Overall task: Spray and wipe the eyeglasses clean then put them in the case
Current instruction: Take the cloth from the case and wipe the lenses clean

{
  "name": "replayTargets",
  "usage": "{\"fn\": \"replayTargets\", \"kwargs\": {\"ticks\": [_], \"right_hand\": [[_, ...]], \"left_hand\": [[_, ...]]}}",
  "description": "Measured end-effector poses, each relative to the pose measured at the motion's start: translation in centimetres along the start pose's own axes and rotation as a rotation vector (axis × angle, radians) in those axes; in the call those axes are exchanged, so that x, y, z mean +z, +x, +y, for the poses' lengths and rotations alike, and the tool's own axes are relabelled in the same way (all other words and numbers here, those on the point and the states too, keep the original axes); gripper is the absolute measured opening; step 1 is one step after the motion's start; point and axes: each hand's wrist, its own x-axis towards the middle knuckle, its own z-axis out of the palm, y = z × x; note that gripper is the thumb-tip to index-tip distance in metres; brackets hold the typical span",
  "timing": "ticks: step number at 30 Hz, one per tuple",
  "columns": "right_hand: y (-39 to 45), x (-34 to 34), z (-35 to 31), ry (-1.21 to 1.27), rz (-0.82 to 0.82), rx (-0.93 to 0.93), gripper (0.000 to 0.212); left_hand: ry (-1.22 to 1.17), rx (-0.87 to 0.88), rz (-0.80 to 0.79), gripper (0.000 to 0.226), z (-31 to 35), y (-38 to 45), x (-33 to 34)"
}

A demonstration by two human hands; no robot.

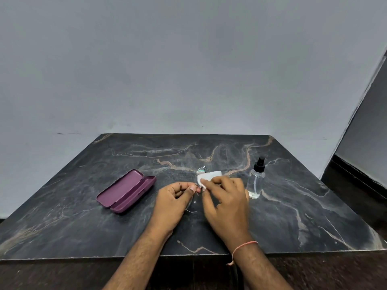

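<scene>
While both hands meet mid-table, left hand point(176, 197) pinching eyeglasses point(198, 178), right hand point(227, 200) pinching cloth point(210, 176)

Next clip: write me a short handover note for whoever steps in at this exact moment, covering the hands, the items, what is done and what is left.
Left hand: pinches the eyeglasses by the frame, above the table.
Right hand: presses the white cloth onto a lens; its grip holds the cloth.
Spray bottle: upright, right of the hands, untouched.
Purple case: open and empty, left of the hands.
Done: wiping is under way; whether the lenses were sprayed cannot be told.
Left: finish wiping, fold the eyeglasses, lay them in the case.
</scene>
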Motion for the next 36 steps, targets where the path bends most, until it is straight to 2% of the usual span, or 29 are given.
{"fn": "replayTargets", "kwargs": {"ticks": [5,12,19,23,27,30,34,36], "right_hand": [[0.0,-0.1,-0.3,-0.017,0.023,0.035,0.009],[-0.2,-0.2,-0.5,-0.046,-0.017,-0.083,0.014],[0.1,0.1,0.1,-0.058,0.018,0.043,0.030],[0.1,0.2,0.4,-0.042,0.047,0.118,0.028],[-0.1,0.2,0.2,-0.007,0.020,0.025,0.018],[-0.1,0.2,0.0,-0.012,-0.031,-0.038,0.021],[0.1,0.2,0.5,-0.003,0.020,0.071,0.028],[0.2,0.1,0.6,-0.001,0.051,0.133,0.026]], "left_hand": [[-0.007,-0.006,0.025,0.010,0.0,0.0,0.1],[0.004,-0.002,0.021,0.012,0.0,-0.1,-0.1],[0.226,0.110,-0.051,0.013,0.0,-0.4,0.4],[0.227,0.120,-0.040,0.013,0.2,-0.4,0.3],[0.201,0.091,-0.013,0.013,0.2,-0.3,0.1],[0.210,0.081,-0.014,0.012,0.1,-0.2,0.1],[0.221,0.103,-0.026,0.014,0.1,-0.3,0.3],[0.213,0.102,-0.016,0.014,0.0,-0.4,0.3]]}}
